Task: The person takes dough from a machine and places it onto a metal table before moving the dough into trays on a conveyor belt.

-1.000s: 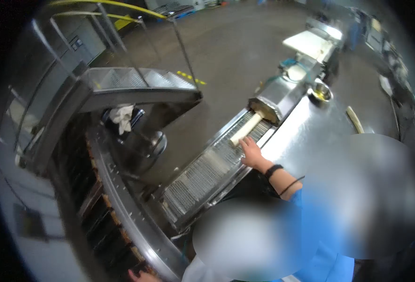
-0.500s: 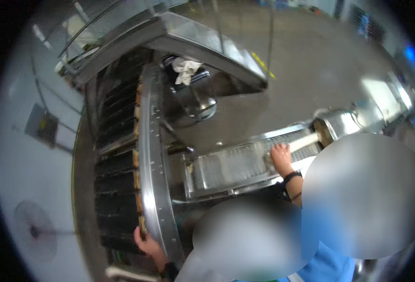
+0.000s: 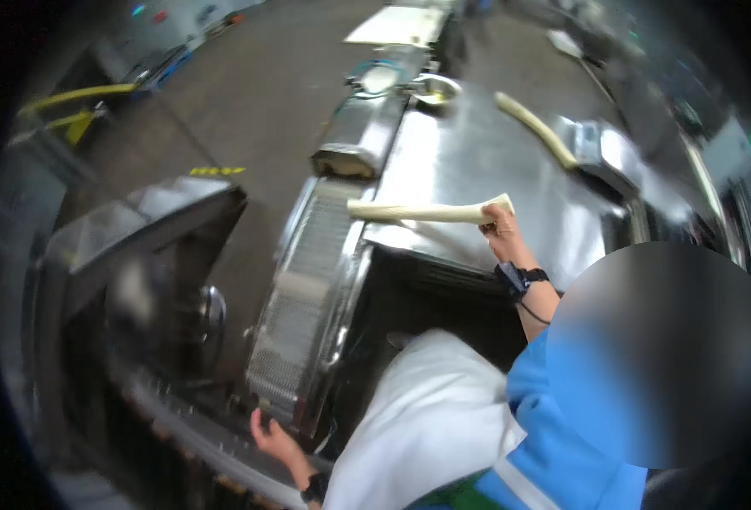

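My right hand [image 3: 501, 229] is closed around the right end of a long, pale dough roll [image 3: 422, 212]. The roll lies level across the steel table's near left corner. Its far end reaches over the metal mesh conveyor [image 3: 294, 297]. Low in the view, my left hand [image 3: 277, 442] is empty, with fingers apart, near the conveyor's lower end. A metal housing [image 3: 358, 132] with an opening stands at the conveyor's upper end. Another pale dough roll [image 3: 537, 132] lies curved on the table's right side, against a metal box.
The steel table [image 3: 452, 153] carries a metal bowl [image 3: 435, 89] on its far left edge. A shiny metal box [image 3: 605, 157] stands at the right. Lower left, a dark machine with a metal rail [image 3: 197, 442] and a sloping metal frame [image 3: 137, 212] border the conveyor.
The view has swung right. My right hand has gone from the conveyor to the steel table and grips the dough roll's end. My left hand has come away from the machine's rail.
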The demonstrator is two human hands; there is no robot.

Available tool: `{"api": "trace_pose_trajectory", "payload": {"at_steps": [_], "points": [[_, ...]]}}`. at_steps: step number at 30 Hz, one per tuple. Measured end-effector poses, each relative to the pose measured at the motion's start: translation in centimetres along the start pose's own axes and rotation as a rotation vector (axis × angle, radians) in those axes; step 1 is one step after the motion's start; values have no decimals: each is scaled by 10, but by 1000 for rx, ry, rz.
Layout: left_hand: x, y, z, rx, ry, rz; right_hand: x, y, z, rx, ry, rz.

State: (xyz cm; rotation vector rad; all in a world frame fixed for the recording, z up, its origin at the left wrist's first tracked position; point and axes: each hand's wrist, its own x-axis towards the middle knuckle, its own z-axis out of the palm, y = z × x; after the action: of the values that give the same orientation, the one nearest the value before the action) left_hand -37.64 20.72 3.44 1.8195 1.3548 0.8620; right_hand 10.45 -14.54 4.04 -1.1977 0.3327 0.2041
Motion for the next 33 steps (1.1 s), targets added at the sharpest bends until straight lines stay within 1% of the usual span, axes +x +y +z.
{"api": "trace_pose_trajectory", "payload": {"at_steps": [2, 3, 4, 5, 6, 7, 9, 10, 12, 13, 14, 16, 17, 18, 19, 20, 24, 25, 27, 28, 30, 31, 33], "points": [[13, 3, 14, -147, -43, -11, 23, 8, -86, -384, -78, -671], [19, 9, 19, -76, -64, 22, 41, 10, -131, -388, -53, -678], [24, 8, 25, -80, -78, 28, 61, 11, -173, -198, 195, -488], [28, 0, 29, -84, -82, -13, 74, 13, -194, 1, 425, -289], [30, -1, 34, -82, -83, -57, 55, -4, -192, -14, 510, -273], [23, 19, 40, -42, -53, 15, 25, -22, -180, -29, 589, -253], [14, 26, 51, 12, -42, 22, 32, -12, -198, -458, 723, -194], [11, 29, 58, 57, -41, 28, 48, -3, -212, -771, 768, -145], [0, 22, 71, 72, -48, -7, 75, 7, -207, -964, 910, -60], [-3, 20, 79, 80, -63, -38, 85, 5, -203, -1049, 930, -82], [-7, 29, 89, 90, -53, -42, 103, 2, -203, -1053, 916, -76], [-17, 46, 110, 178, -95, -49, 144, -5, -202, -1123, 795, -141], [-20, 52, 120, 10, -118, -151, 153, -17, -187, -1157, 683, -227], [-22, 66, 128, 23, -108, -160, 172, -18, -176, -1165, 667, -219], [-24, 81, 135, 37, -139, -136, 194, -20, -164, -1223, 569, -296], [-26, 93, 139, 50, -167, -113, 213, -20, -149, -1276, 463, -375], [-36, 114, 144, 30, -140, -145, 252, -23, -54, -1355, 104, -581], [-40, 117, 143, 0, -146, -163, 254, -20, -32, -1353, 80, -581], [-48, 115, 140, -28, -137, -184, 244, -25, 11, -1364, -211, -606], [-51, 105, 138, 17, -145, -189, 243, -14, 22, -1360, -226, -610], [-57, 105, 132, 62, -141, -196, 234, 6, 40, -1381, -412, -897], [-60, 105, 131, 59, -141, -201, 226, 14, 43, -1375, -424, -904], [-65, 108, 130, 53, -126, -209, 192, 16, 51, -1375, -685, -883]]}}
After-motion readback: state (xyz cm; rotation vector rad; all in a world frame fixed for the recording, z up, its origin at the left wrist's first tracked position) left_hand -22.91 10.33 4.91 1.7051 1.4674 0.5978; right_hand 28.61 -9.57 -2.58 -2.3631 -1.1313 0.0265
